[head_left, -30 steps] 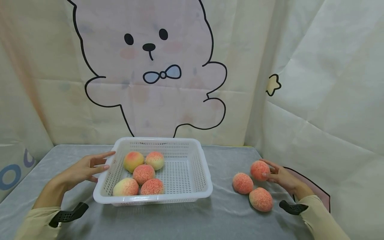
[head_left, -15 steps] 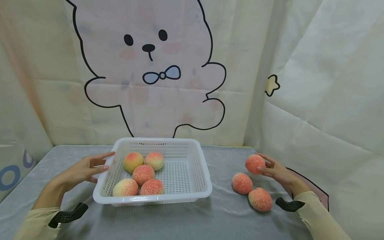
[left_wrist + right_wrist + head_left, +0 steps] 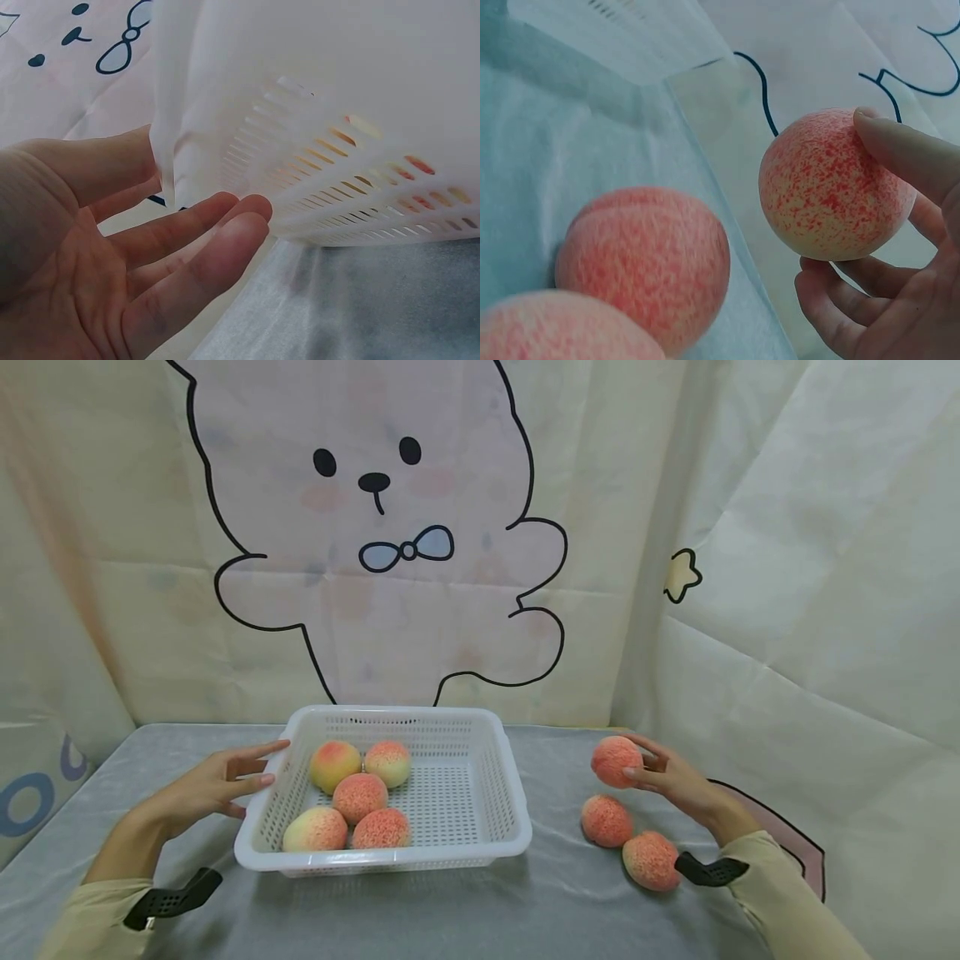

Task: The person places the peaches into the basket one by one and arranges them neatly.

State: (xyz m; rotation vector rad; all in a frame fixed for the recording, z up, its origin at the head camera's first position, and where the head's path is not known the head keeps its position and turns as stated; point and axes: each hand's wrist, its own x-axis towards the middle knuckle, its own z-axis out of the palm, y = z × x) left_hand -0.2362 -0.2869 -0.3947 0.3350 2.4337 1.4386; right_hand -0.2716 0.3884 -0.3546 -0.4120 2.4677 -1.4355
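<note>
My right hand (image 3: 678, 783) grips a pink peach (image 3: 617, 761) between thumb and fingers, held above the cloth to the right of the basket. In the right wrist view the speckled peach (image 3: 835, 184) is pinched by that hand (image 3: 900, 247). Two other peaches (image 3: 607, 821) (image 3: 651, 861) lie on the cloth just below it. At the left side of the white basket (image 3: 405, 858), my left hand (image 3: 198, 785) touches the rim with fingers loosely extended; the left wrist view shows its fingers (image 3: 238, 225) against the basket wall (image 3: 315, 45). Several peaches (image 3: 360, 797) sit in the basket's left half.
A grey cloth (image 3: 420, 918) covers the table. Behind it hangs a pale curtain (image 3: 585, 643) with a cartoon bear, and another curtain (image 3: 847, 610) stands along the right side. The basket's right half shows bare perforated bottom.
My right hand has lifted the gripped peach and carried it left and upward, away from the other two. My left hand and the basket stay in place.
</note>
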